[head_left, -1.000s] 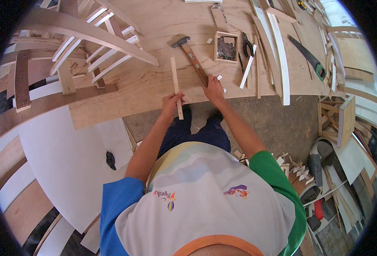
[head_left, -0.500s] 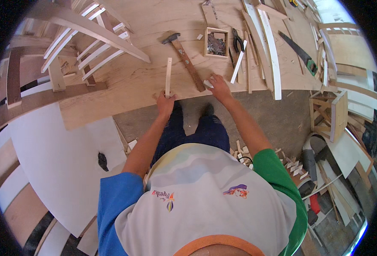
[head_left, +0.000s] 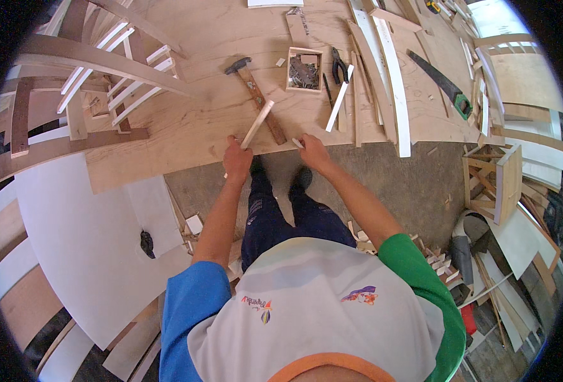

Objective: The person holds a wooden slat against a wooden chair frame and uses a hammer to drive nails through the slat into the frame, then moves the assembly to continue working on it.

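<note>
Wooden strip point(head_left: 256, 125), thin and pale, gripped at its near end in the left hand point(head_left: 237, 159) and angled up and away over the plywood workbench point(head_left: 186, 137), its far end close by the hammer's handle

Nearest: grey concrete floor point(head_left: 383, 178) below the bench edge, scattered with small offcuts point(head_left: 195, 224) and curved pale boards point(head_left: 71, 248) to the left. Small wooden stool frame point(head_left: 494, 181) standing on the floor at right

Left hand clenched around the strip, fingers wrapped tight. Right hand point(head_left: 312, 153) at the bench edge, fingers pinched on a small white piece point(head_left: 297, 143), too small to identify

Further onto the bench: hammer point(head_left: 256, 95) with dark metal head and brown wooden handle lying flat, diagonal. Beyond it a small square wooden box point(head_left: 304, 69) filled with dark nails. Beside the box, black-handled pliers point(head_left: 339, 65) and another loose white strip point(head_left: 340, 99). Long curved slats point(head_left: 393, 76), pale and smooth, running away at right. Handsaw point(head_left: 443, 83) with green grip lying further right. Curved chair-frame parts point(head_left: 97, 70), brown and white, stacked at far left
</note>
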Motion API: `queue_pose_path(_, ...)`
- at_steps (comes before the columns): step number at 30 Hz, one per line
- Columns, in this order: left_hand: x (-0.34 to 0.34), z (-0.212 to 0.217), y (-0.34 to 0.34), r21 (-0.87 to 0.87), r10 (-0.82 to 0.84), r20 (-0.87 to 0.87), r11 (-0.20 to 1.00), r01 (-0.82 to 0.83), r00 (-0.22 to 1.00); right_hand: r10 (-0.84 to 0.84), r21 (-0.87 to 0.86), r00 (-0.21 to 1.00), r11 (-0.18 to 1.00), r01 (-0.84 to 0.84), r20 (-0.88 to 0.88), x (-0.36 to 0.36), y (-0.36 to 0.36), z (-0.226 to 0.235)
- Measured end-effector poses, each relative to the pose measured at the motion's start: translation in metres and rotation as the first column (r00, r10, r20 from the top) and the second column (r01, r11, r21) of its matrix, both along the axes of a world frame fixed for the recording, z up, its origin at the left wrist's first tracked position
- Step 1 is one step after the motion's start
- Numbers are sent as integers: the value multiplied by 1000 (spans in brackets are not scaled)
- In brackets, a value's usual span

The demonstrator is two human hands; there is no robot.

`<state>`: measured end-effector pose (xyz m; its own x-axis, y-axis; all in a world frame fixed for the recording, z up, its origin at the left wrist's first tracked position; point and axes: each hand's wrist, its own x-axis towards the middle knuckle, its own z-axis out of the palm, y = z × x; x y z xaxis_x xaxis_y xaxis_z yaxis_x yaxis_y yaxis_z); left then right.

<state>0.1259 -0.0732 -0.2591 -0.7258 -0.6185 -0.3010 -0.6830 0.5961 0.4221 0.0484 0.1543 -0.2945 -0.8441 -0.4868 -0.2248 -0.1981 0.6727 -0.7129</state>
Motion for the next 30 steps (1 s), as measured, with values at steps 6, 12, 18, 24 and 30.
queue_pose_path(6,13,-32,-24,-4,-58,-84,998,58,995,-143,-115,986,982,152,81,-10,9,1)
queue_pose_path(12,-14,-4,-17,565,298,-213,814,-132,931,-188,-201,957,952,233,220,-64,-31,54)
queue_pose_path(18,-78,14,-9,760,298,-251,650,-3,921,-307,-281,920,886,370,243,-125,-95,37)
queue_pose_path(24,-143,5,-48,751,211,-253,658,54,944,-102,227,962,960,162,-254,-190,-148,30)
queue_pose_path(30,-175,6,-71,807,249,-212,591,26,945,22,518,989,853,58,-148,-216,-185,31)
